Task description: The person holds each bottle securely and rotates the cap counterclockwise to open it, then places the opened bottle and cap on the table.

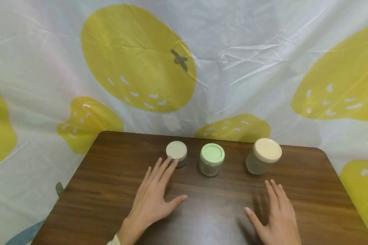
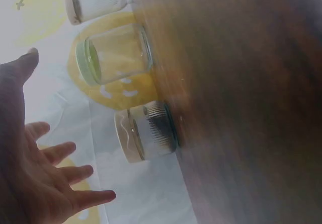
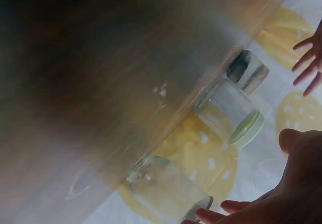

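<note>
Three lidded glass jars stand upright in a row on the brown table. At the left is a short jar (image 1: pixel 176 150) with a pale grey-beige lid; something dark shows in its lower part in the left wrist view. A clear jar with a light green lid (image 1: pixel 212 153) stands in the middle. To the right is a taller jar (image 1: pixel 257 165) with a cream lid. My left hand (image 1: pixel 153 199) is spread with straight fingers, its tips overlapping the short jar in the head view but apart from it in the left wrist view. My right hand (image 1: pixel 277 216), fingers extended, hovers before the tall jar, holding nothing.
The wood-grain table (image 1: pixel 110 177) has rounded far corners. Directly behind its far edge hangs a white cloth (image 1: pixel 245 30) printed with large yellow fruit. The jars stand near that edge, with gaps between them.
</note>
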Tool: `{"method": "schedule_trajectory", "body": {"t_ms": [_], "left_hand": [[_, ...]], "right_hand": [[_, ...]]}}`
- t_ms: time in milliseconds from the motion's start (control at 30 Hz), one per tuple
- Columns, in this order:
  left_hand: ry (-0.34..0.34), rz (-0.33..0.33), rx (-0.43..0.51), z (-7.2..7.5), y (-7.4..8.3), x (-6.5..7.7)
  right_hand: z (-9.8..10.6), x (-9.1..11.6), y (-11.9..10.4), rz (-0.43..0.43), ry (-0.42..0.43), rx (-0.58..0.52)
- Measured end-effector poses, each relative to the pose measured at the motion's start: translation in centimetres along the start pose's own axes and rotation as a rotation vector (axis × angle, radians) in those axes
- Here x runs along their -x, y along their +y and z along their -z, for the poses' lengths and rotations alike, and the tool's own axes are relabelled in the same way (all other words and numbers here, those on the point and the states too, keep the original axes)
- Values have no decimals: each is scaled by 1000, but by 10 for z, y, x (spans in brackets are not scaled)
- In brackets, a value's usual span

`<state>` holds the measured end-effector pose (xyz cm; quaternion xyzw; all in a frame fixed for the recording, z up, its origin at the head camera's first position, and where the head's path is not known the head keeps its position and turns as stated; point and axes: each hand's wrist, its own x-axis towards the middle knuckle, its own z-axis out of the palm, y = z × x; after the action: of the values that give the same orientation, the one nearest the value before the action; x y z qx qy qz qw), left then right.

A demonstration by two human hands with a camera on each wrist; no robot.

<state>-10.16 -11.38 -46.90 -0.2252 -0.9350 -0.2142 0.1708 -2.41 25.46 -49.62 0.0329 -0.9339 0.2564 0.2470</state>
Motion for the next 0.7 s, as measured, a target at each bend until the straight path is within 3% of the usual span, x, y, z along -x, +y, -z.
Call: {"method": "schedule_trajectory", "body": {"t_ms": [233,533,700], "left_hand": [[15,-7,-8,-1,2,-12],[53,-63,63,-8,8,-32],[-24,-12,178,-10,11,-37]], "right_hand": [[-1,-9,-10,5,-16,-7],[3,-25,-23,-84,-146,-79],[-5,-35,-23,-95,-208,-107]]}}
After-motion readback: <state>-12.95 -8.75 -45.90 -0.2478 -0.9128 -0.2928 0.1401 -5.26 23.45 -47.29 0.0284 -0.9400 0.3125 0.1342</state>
